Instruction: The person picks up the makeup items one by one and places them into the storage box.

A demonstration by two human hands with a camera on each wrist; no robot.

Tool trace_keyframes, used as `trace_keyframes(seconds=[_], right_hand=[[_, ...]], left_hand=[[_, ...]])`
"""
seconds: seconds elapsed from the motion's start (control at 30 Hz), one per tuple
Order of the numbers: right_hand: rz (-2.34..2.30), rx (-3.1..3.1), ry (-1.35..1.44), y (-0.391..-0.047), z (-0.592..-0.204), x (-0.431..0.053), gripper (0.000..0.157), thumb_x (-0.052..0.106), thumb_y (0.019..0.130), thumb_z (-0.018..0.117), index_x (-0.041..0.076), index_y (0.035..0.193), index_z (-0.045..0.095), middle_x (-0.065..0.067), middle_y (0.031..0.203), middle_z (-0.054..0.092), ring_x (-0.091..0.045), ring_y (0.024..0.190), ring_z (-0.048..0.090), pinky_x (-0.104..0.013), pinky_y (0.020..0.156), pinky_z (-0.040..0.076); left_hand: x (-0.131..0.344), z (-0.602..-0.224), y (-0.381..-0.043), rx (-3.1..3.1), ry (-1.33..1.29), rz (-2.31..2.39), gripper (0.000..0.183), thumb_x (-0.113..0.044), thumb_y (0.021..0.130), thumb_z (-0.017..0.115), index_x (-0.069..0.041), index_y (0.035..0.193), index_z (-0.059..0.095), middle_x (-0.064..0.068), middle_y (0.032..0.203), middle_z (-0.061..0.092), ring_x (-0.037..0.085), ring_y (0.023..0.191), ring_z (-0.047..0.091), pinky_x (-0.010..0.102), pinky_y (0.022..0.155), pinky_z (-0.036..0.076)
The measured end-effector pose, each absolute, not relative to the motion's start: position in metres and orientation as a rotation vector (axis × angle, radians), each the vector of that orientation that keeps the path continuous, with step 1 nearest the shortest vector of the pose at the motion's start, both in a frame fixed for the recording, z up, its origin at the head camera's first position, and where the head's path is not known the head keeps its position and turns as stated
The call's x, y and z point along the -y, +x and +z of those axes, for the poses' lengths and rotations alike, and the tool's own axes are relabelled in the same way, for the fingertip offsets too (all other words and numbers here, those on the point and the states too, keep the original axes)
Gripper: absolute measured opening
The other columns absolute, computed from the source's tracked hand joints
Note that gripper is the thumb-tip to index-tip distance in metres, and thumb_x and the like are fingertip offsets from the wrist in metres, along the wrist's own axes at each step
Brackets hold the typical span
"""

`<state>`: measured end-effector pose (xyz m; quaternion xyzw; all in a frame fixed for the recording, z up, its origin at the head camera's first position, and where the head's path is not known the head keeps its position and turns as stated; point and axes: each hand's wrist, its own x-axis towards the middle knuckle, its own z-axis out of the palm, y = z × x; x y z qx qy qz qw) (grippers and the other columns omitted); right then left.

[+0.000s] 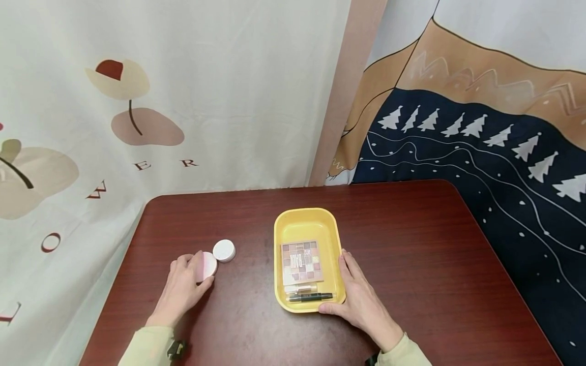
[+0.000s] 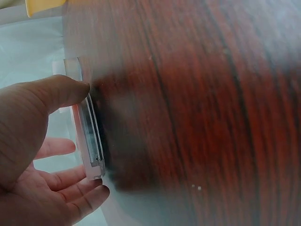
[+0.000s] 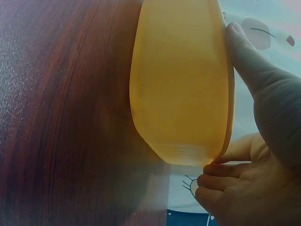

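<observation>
My left hand (image 1: pixel 180 287) grips a round pink-and-white compact (image 1: pixel 210 266) on the left of the table, thumb on the near side and fingers on the far side. In the left wrist view the compact (image 2: pixel 88 136) is edge-on, close to the wood. A small round white-lidded container (image 1: pixel 224 250) sits just beyond it. My right hand (image 1: pixel 363 300) holds the near right corner of a yellow tray (image 1: pixel 329 231), with its thumb at the near rim. Inside the tray lie a checkered makeup palette (image 1: pixel 302 262), a small pale tube (image 1: pixel 300 288) and a dark pen-like stick (image 1: pixel 310 297).
The dark red wooden table (image 1: pixel 412 244) has rounded far corners. Behind it hangs a pale printed curtain (image 1: pixel 238 101), with a navy and tan tree-patterned cloth (image 1: pixel 458 122) on the right.
</observation>
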<state>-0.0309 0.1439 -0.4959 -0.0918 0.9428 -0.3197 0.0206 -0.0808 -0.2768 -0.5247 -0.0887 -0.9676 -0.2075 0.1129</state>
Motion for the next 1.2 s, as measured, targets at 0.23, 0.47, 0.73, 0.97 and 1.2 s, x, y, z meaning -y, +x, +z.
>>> trace_keyframes(seconds=[0.23,0.47,0.73,0.97,1.2], right_hand=[[-0.979,-2.943,-0.309,-0.032,-0.497,-0.144,0.124,0.05,0.066,0.095,-0.009,0.156,0.033,-0.026,0.165,0.029,-0.041,0.15,0.036,-0.054,0.11,0.044],[-0.973,-2.952,-0.33,-0.032,-0.497,-0.145,0.124,0.051,0.066,0.094,-0.01,0.156,0.034,-0.027,0.164,0.03,-0.041,0.149,0.036,-0.054,0.11,0.045],[-0.976,-2.943,-0.332,-0.033,-0.497,-0.146,0.125,0.054,0.067,0.093,-0.009,0.157,0.032,-0.026,0.165,0.028,-0.041,0.15,0.036,-0.054,0.111,0.044],[-0.978,-2.94,-0.325,-0.033,-0.498,-0.146,0.126,0.053,0.067,0.093,-0.008,0.157,0.031,-0.026,0.165,0.028,-0.04,0.15,0.036,-0.054,0.111,0.044],[-0.977,-2.939,-0.321,-0.033,-0.498,-0.146,0.126,0.053,0.066,0.093,-0.008,0.157,0.031,-0.026,0.165,0.028,-0.04,0.15,0.035,-0.054,0.111,0.044]], left_hand=[[0.277,-0.521,-0.082,2.85,-0.241,-0.613,0.068,-0.008,0.074,0.084,0.013,0.132,0.057,0.035,0.112,0.056,0.053,0.102,0.05,0.06,0.085,0.045],[0.277,-0.518,-0.083,2.858,-0.214,-0.622,0.069,-0.009,0.073,0.083,0.01,0.134,0.057,0.034,0.113,0.057,0.051,0.103,0.05,0.057,0.083,0.045],[0.274,-0.515,-0.083,2.827,-0.23,-0.637,0.071,-0.01,0.072,0.083,0.009,0.135,0.057,0.032,0.112,0.057,0.049,0.102,0.049,0.056,0.083,0.044],[0.271,-0.512,-0.082,2.778,-0.259,-0.632,0.07,-0.008,0.07,0.083,0.009,0.133,0.058,0.03,0.11,0.057,0.047,0.1,0.049,0.055,0.081,0.044],[0.268,-0.506,-0.082,2.761,-0.278,-0.623,0.072,-0.009,0.07,0.084,0.01,0.134,0.058,0.03,0.111,0.057,0.047,0.101,0.049,0.056,0.082,0.045]])
